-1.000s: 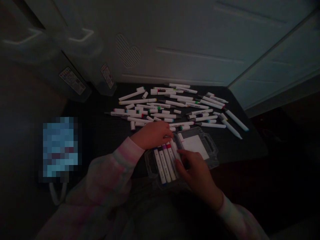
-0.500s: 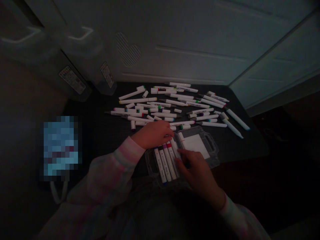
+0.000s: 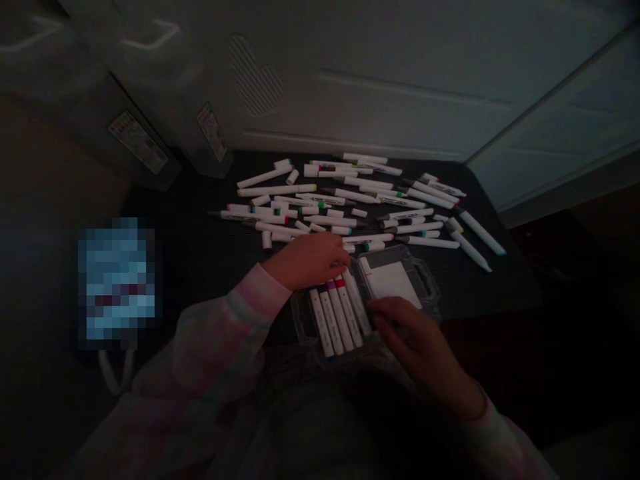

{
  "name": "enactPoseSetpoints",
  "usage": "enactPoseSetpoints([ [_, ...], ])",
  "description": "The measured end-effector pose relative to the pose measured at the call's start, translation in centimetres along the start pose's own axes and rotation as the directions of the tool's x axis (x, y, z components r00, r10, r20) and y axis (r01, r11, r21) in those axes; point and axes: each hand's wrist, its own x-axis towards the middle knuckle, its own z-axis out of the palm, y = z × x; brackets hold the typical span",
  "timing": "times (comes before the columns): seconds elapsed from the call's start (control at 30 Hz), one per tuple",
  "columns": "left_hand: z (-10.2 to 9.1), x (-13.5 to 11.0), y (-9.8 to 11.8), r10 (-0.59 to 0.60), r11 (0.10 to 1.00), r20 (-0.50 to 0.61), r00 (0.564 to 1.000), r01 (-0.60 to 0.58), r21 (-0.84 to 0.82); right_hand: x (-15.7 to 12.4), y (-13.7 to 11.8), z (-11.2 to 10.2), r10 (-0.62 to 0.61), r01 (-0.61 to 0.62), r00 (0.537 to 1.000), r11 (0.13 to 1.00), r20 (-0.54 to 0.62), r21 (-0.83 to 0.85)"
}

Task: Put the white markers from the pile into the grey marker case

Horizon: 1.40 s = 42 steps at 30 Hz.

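A clear plastic marker case (image 3: 425,277) lies at the near edge of a dark table (image 3: 210,253). Several white markers (image 3: 340,317) lie side by side in its left half. My left hand (image 3: 310,261) rests at the top ends of those markers, fingers curled down onto them. My right hand (image 3: 417,340) lies over the case's lower right part, its fingers bent beside the rightmost marker in the row. Whether it grips anything is hidden by the dim light. A white card (image 3: 393,280) fills the case's right half.
Many loose white markers (image 3: 350,207) with coloured caps lie scattered across the table's far half. Two dark flat packs (image 3: 140,143) lean at the back left against a white panelled door (image 3: 390,80). A pixelated blue patch (image 3: 117,280) is at the left.
My right hand has slid down and to the right, off the row of markers. The rightmost marker now lies aligned with the others. My left hand has stayed in place.
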Motion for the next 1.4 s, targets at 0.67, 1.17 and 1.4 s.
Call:
enactPoseSetpoints([
  [0.67,-0.9,0.0,-0.6,-0.043,0.996,-0.088,0.995,0.036,-0.079,-0.2,0.0,0.4,-0.130,0.136,0.989,0.985,0.066,-0.104],
  [1.17,-0.4,0.1,-0.4,-0.018,0.997,-0.042,0.999,0.015,-0.080,-0.3,0.3,0.1,-0.131,0.148,0.979,0.984,0.157,-0.096],
  [1.4,-0.3,0.1,-0.4,0.002,0.999,-0.041,0.999,-0.004,-0.049,-0.2,0.3,-0.2,-0.141,0.158,0.974,0.984,0.180,-0.086],
])
